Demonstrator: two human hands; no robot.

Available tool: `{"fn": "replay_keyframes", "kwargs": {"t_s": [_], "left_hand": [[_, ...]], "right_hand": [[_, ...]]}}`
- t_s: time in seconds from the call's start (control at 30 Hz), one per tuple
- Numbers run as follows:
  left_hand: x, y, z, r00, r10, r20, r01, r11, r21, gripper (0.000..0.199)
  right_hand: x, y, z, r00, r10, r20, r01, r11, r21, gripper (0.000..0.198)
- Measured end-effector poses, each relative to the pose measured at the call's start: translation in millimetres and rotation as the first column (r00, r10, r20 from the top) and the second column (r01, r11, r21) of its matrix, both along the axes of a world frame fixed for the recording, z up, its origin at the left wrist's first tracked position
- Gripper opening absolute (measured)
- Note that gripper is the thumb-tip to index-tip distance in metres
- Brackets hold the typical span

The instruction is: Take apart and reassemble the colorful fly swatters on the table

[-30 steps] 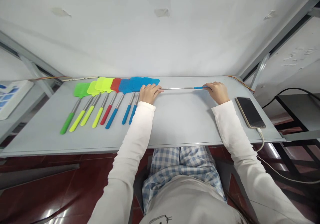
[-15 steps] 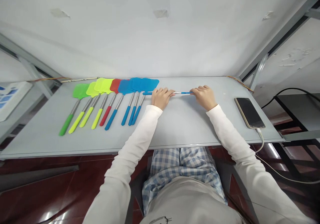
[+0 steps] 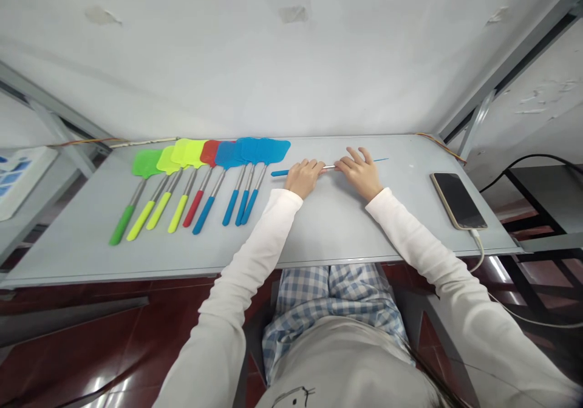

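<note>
Level above the tabletop I hold a blue fly swatter [image 3: 280, 173] with a metal shaft. My left hand [image 3: 302, 178] is closed round it where the blue handle meets the shaft. My right hand [image 3: 362, 174] pinches the shaft farther right, with some fingers lifted. Past that hand a thin blue edge of the swatter head shows; the rest is hidden. To the left of my hands lies a row of fly swatters, heads at the back and overlapping: a green one [image 3: 146, 164], several yellow ones [image 3: 189, 152], a red one [image 3: 210, 152] and several blue ones [image 3: 273, 149].
A phone [image 3: 459, 201] with a white charging cable [image 3: 478, 247] lies at the right of the grey table [image 3: 346, 232]. Behind the table stands a white wall [image 3: 291, 74], with metal frame posts on both sides. A thin cable [image 3: 441, 148] runs along the back right corner.
My right hand has moved left along the swatter, from near its head onto the metal shaft, and some fingers have lifted. My left hand has shifted slightly right, showing more of the handle.
</note>
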State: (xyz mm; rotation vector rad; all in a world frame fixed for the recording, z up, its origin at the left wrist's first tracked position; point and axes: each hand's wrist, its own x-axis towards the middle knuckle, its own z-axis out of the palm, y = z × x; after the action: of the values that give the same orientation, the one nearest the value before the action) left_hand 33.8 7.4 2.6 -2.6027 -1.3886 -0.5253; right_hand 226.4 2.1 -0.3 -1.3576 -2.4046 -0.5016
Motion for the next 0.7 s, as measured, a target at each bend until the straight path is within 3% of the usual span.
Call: {"fn": "replay_keyframes", "kwargs": {"t_s": [0.17, 0.33, 0.43, 0.53, 0.63, 0.7], "left_hand": [[-9, 7, 8.9, 1.0, -0.012, 0.013, 0.012, 1.0, 0.021, 0.04], [-55, 22, 10.2, 0.992, 0.119, 0.048, -0.121, 0.992, 0.039, 0.036], [-72, 28, 9.9, 0.991, 0.117, 0.067, -0.119, 0.992, 0.035, 0.034], [-67, 27, 9.6, 0.992, 0.098, 0.077, -0.101, 0.994, 0.034, 0.034], [-57, 21, 8.9, 0.992, 0.099, 0.078, -0.103, 0.994, 0.047, 0.033], [-51, 17, 8.7, 0.989, 0.117, 0.085, -0.124, 0.99, 0.071, 0.033]], "right_hand": [[18, 8, 4, 0.998, -0.018, -0.064, 0.02, 0.999, 0.032, 0.028], [76, 21, 12, 0.937, -0.288, -0.2, 0.298, 0.954, 0.024, 0.032], [92, 24, 14, 0.913, -0.346, -0.217, 0.36, 0.933, 0.023, 0.028], [77, 22, 11, 0.955, -0.247, -0.167, 0.256, 0.966, 0.039, 0.026], [55, 19, 6, 0.993, -0.106, -0.05, 0.104, 0.994, -0.039, 0.03], [45, 17, 5, 0.996, -0.089, -0.016, 0.088, 0.995, -0.052, 0.033]]}}
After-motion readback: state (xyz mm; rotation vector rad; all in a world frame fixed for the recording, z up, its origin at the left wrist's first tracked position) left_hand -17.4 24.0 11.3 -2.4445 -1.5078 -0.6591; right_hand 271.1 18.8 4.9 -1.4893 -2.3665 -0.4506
